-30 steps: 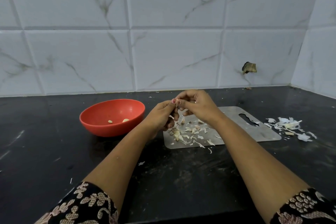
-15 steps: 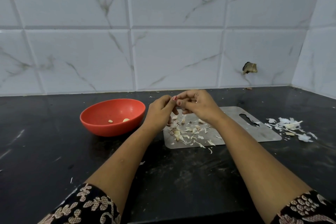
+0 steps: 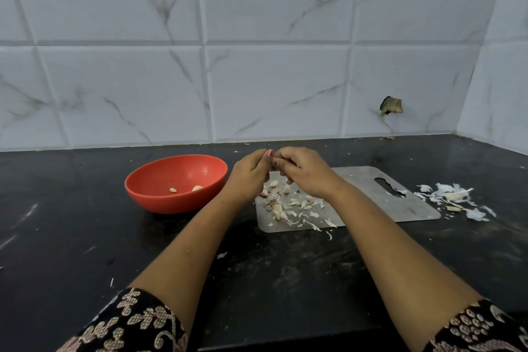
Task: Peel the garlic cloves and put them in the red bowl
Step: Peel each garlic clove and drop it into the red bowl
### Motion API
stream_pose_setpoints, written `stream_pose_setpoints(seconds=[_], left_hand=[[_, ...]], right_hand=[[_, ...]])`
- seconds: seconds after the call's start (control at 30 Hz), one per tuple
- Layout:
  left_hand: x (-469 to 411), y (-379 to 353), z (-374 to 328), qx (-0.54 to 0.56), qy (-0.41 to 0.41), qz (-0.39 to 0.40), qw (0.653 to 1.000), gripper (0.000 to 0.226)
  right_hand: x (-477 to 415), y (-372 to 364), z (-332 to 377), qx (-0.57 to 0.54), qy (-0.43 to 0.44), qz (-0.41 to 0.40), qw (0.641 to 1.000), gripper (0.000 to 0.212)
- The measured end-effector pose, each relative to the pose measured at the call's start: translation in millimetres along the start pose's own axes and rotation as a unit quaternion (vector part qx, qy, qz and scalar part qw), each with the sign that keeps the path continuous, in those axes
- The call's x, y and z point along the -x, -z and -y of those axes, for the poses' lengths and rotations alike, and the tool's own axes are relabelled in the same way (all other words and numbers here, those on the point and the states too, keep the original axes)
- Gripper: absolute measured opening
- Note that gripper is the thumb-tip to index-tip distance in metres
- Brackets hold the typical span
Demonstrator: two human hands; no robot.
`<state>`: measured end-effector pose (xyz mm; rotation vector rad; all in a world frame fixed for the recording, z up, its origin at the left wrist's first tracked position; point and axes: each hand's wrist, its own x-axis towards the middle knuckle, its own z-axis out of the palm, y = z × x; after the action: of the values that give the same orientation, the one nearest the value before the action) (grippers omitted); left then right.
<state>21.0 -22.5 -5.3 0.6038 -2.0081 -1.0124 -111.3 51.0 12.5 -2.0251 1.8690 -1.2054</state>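
Observation:
My left hand (image 3: 249,173) and my right hand (image 3: 303,170) meet fingertip to fingertip above the left end of the steel cutting board (image 3: 368,180). Their fingers are curled round a small garlic clove that the fingers almost fully hide. Under the hands lie several unpeeled cloves and loose skins (image 3: 281,204) on the board. The red bowl (image 3: 151,197) stands to the left of the hands, with two peeled cloves (image 3: 197,188) inside.
A heap of white garlic skins (image 3: 451,198) lies on the black counter (image 3: 85,237) right of the board. White marble-look tiles close the back and the right corner. Small scraps of skin dot the counter in front of the board.
Both hands have stayed together above the board, with only small shifts of the fingers on the clove. Bowl and board have not moved.

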Motion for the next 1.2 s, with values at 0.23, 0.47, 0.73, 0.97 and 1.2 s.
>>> stream_pose_setpoints(seconds=[0.23,0.47,0.73,0.97,1.2], left_hand=[[-0.1,4.4,-2.5,-0.128,-0.013,0.010,0.992,0.038],[2.0,6.8,-3.4,-0.114,0.005,0.029,0.993,0.037],[4.8,3.3,-10.3,0.047,0.110,0.029,0.992,0.039],[6.1,4.2,-13.2,0.137,0.195,0.033,0.970,0.036],[5.7,0.4,-11.6,0.188,0.171,0.044,0.966,0.037]], right_hand=[[-1.2,-10.4,0.3,0.022,-0.034,0.056,0.998,0.025],[1.2,-7.8,3.8,0.049,-0.015,0.041,0.998,0.032],[1.3,-16.7,6.7,0.128,0.023,-0.015,0.991,0.028],[4.6,-17.9,11.4,0.265,0.061,-0.011,0.962,0.019],[2.5,-9.3,5.3,0.089,0.006,-0.021,0.996,0.025]])
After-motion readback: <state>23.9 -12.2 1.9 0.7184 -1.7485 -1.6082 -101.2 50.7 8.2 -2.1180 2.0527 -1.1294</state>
